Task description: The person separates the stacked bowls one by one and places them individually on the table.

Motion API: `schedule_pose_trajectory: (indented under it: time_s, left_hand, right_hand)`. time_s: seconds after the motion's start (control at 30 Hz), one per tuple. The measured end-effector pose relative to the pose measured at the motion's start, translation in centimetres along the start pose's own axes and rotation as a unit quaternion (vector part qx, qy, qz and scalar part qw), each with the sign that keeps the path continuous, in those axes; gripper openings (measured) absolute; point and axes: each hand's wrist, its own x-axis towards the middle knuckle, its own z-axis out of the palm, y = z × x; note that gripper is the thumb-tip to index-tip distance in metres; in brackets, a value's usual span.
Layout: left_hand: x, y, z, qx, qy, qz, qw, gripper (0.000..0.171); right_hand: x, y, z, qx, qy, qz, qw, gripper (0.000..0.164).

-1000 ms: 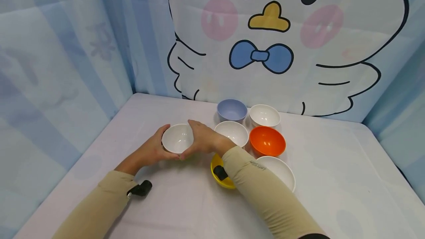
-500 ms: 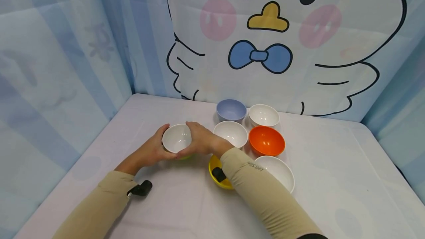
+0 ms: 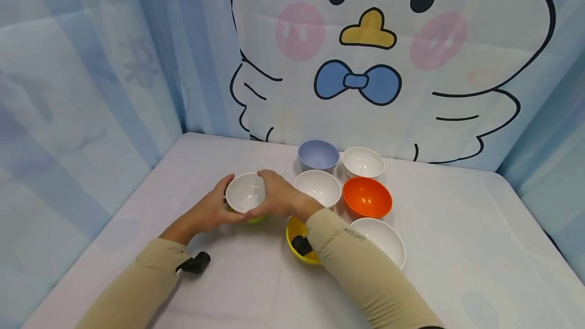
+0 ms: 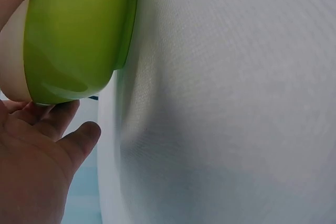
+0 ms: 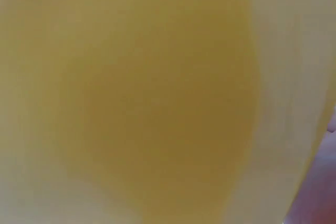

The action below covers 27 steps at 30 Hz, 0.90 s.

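Both hands hold a white bowl [image 3: 246, 193] from its two sides, left of the other bowls. Under it a green bowl [image 3: 257, 219] shows as a thin strip. The left wrist view shows the green bowl [image 4: 79, 35] with its foot close to the cloth and a pale band above its edge. My left hand [image 3: 210, 212] curves round the left side, thumb in front. My right hand [image 3: 279, 194] grips the right side, fingers at the far rim and thumb at the near side. Blurred yellow fills most of the right wrist view.
Right of the hands stand a blue bowl [image 3: 318, 155], white bowls [image 3: 363, 162] [image 3: 317, 187] and an orange bowl [image 3: 367, 197]. A yellow bowl [image 3: 294, 230] and a white dish [image 3: 384, 240] lie partly behind the right sleeve [image 3: 361, 268]. A printed curtain [image 3: 365, 116] backs the table.
More green shows beneath the white bowl than a second ago. Both hands stay round it almost in place. The whole head view has shifted slightly down.
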Motion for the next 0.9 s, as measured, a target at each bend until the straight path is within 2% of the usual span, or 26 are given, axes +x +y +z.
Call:
schedule_pose_trajectory:
  time_s: [0.37,0.5,0.67,0.9]
  left_hand:
    - [0.3,0.0,0.0,-0.004,-0.005,0.014,0.9999,0.114]
    - [0.4,0.1,0.0,-0.001,-0.01,0.0,0.9999,0.115]
    - [0.3,0.2,-0.2,0.015,-0.014,-0.021,0.9996,0.117]
    - [0.3,0.3,-0.1,0.047,-0.013,-0.018,0.9987,0.118]
  right_hand:
    - [-1.3,0.0,-2.1,0.019,0.025,-0.004,1.0,0.105]
    - [-2.2,-0.2,-3.3,0.024,0.041,0.0,0.999,0.102]
    - [-3.8,0.0,-4.8,0.019,0.066,0.001,0.998,0.101]
    - [-7.1,1.3,-6.8,0.056,0.09,0.02,0.994,0.11]
